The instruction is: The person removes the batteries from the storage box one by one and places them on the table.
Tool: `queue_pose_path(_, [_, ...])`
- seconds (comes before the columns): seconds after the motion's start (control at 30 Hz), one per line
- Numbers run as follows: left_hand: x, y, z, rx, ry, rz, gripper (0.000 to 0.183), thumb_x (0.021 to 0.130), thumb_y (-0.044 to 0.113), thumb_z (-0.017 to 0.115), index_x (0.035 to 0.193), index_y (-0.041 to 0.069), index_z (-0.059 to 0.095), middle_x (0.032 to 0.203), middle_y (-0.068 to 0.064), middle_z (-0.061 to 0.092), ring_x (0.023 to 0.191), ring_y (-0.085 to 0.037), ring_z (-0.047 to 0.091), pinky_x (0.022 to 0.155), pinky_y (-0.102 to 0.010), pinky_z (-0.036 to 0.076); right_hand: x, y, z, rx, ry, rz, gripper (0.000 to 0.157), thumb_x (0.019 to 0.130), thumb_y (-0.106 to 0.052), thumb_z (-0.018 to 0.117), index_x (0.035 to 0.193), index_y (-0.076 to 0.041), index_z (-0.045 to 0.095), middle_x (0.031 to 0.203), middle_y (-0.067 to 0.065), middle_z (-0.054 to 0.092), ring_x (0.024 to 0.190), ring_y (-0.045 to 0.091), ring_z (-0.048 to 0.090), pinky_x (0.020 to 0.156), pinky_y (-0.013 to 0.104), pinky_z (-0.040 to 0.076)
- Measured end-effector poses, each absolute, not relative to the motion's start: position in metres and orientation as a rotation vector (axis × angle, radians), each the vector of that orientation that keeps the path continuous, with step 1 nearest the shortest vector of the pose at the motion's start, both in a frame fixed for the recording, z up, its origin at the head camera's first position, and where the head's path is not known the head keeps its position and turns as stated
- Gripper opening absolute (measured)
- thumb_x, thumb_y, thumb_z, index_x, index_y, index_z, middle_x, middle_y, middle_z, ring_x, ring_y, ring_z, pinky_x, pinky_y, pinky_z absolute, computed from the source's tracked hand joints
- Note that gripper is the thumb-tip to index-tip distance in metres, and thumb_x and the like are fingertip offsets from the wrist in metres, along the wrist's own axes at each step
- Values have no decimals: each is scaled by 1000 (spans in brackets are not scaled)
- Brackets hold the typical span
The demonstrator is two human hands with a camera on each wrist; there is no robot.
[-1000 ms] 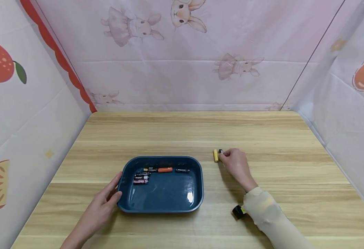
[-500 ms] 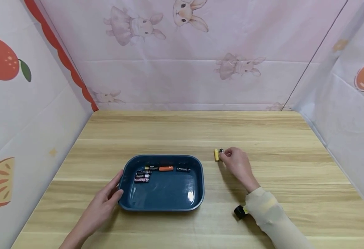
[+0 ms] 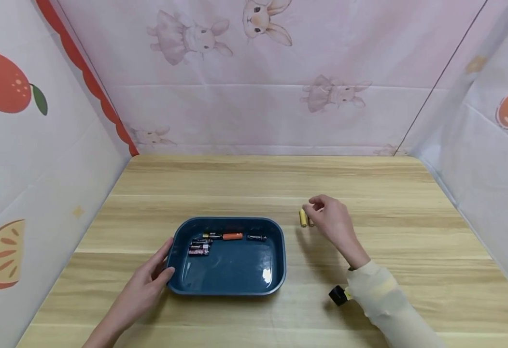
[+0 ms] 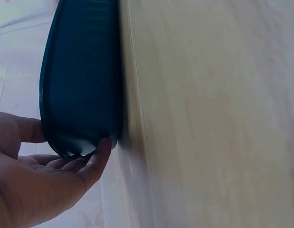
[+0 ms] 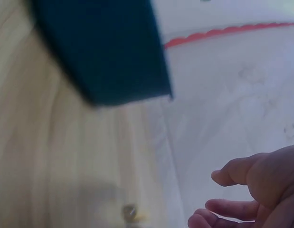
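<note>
A dark blue tray stands on the table, with several batteries lying along its back and left. My left hand holds its left end. In the left wrist view, the thumb is at the rim and the fingers lie against the outer wall. My right hand is over a yellow battery and a second battery, mostly hidden by the hand. In the right wrist view, thumb and fingers are apart with nothing between them. A blurred battery end shows lower down.
In the tray are an orange battery, a dark one and a stack at left. A black piece sits by the right sleeve. Printed cloth walls surround the wooden table.
My right hand has lifted slightly and its fingers have spread away from the second battery, whose lower end now shows. The left hand and tray stay in place.
</note>
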State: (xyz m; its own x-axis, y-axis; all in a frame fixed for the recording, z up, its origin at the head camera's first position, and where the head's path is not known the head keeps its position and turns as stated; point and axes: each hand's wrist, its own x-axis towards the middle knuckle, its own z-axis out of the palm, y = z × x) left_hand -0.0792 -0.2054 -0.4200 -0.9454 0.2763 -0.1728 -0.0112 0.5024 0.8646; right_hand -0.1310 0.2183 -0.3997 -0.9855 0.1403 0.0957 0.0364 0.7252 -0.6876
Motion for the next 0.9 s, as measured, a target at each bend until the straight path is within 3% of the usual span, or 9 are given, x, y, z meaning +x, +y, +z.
queue_pose_path(0.4, [-78, -208, -421, 211, 2446, 1416, 70, 106, 4, 54, 166, 9, 18, 170, -20, 15, 150, -43, 27, 110, -41, 36, -116, 166, -364, 145, -2756, 1227, 30, 98, -22, 71, 119, 0, 73, 99, 8, 71, 85, 23, 65, 68, 31, 56])
queue_pose_path(0.63, [-80, -210, -422, 235, 2420, 1445, 72, 106, 4, 56, 166, 8, 17, 170, -20, 15, 150, -43, 27, 110, -41, 36, -115, 135, -369, 343, -2771, 1248, 25, 97, -18, 73, 116, -2, 75, 99, 5, 73, 82, 19, 65, 69, 30, 57])
queue_pose_path(0.9, [-80, -211, -424, 255, 2402, 1471, 73, 105, 5, 58, 166, 8, 18, 170, -20, 14, 150, -43, 27, 110, -42, 37, -117, 108, -388, 468, -2876, 1288, 24, 96, -15, 74, 115, 0, 75, 91, 1, 69, 71, 12, 58, 62, 24, 52])
